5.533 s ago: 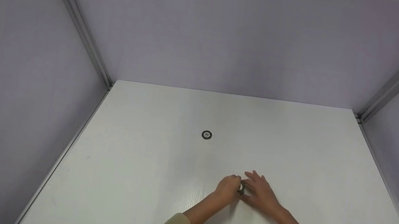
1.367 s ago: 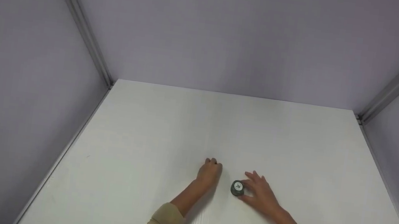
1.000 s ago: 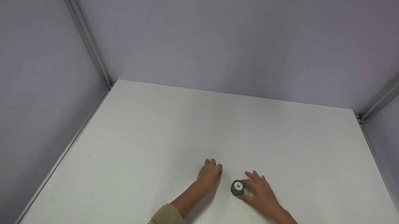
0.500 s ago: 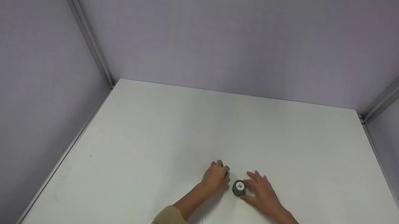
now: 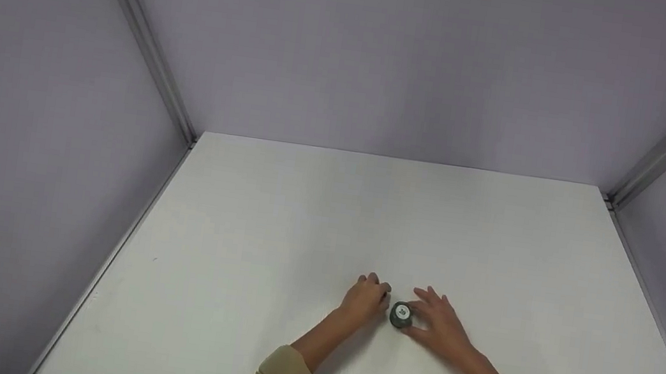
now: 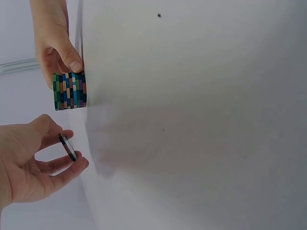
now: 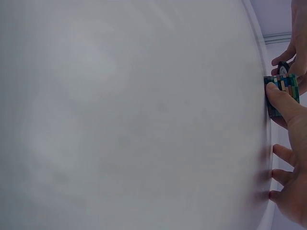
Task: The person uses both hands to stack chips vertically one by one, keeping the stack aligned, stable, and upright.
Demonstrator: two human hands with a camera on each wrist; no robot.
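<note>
chip [image 5: 384,295]: mostly hidden in left hand [image 5: 365,296], head view | stack [image 5: 401,315] label: too small to read | right hand [image 7: 289,158]: cut by right-wrist frame edge

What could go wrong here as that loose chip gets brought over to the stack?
The left hand pinches a single chip only by its edge, so it could slip onto the table. The chip stack is tall and the right hand steadies it with thumb and fingertips alone; a bump from the chip might topple or skew it.
</note>
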